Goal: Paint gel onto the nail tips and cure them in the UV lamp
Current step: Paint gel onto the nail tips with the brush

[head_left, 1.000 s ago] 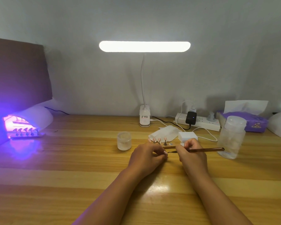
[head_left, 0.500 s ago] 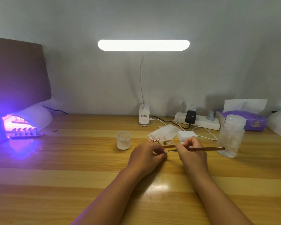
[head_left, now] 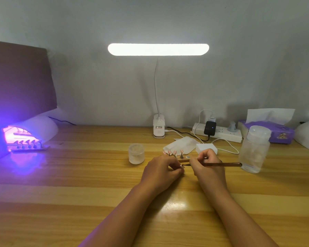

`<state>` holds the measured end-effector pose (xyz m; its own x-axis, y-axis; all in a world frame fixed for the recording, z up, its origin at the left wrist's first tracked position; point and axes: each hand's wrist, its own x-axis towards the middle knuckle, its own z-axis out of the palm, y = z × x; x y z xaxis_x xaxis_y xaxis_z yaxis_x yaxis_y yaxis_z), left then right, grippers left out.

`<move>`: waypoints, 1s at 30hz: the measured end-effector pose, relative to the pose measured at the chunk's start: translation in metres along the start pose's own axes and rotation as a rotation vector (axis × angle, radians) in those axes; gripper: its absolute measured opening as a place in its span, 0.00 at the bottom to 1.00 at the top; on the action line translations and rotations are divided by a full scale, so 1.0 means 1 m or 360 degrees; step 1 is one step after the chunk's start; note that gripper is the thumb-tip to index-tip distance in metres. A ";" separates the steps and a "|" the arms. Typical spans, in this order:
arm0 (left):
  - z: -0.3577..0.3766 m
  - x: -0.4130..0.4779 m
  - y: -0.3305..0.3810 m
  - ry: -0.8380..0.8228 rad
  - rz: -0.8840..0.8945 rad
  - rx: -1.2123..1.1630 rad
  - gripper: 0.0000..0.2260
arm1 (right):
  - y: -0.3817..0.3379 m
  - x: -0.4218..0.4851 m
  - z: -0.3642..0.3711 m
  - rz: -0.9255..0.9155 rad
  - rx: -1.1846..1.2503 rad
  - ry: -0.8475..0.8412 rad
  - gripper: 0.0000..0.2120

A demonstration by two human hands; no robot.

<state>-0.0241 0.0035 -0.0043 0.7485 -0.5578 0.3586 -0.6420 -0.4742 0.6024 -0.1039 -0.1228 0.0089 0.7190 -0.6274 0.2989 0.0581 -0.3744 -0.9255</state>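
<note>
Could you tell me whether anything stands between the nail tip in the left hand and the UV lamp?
Yes: the small jar stands just left of the left hand, close beside the straight path from the nail tip to the UV lamp. A rack of tips already sits at the lamp's mouth.

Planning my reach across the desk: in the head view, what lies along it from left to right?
UV lamp → small frosted jar → left hand pinching a nail tip → right hand holding the brush → clear plastic bottle
</note>
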 end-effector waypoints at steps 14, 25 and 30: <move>0.001 0.000 -0.001 -0.0007 0.0030 0.0046 0.02 | 0.001 0.002 0.000 0.0044 0.0061 -0.0086 0.08; 0.000 0.000 -0.001 -0.0008 0.0052 0.0061 0.03 | 0.001 0.002 -0.001 0.0017 0.0054 0.0008 0.08; 0.001 0.000 -0.002 -0.0004 0.0068 0.0064 0.03 | 0.004 0.003 0.001 0.0035 -0.0014 -0.0021 0.07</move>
<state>-0.0230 0.0032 -0.0057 0.7199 -0.5797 0.3816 -0.6796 -0.4769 0.5575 -0.1011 -0.1256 0.0063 0.7290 -0.6266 0.2755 0.0362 -0.3666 -0.9297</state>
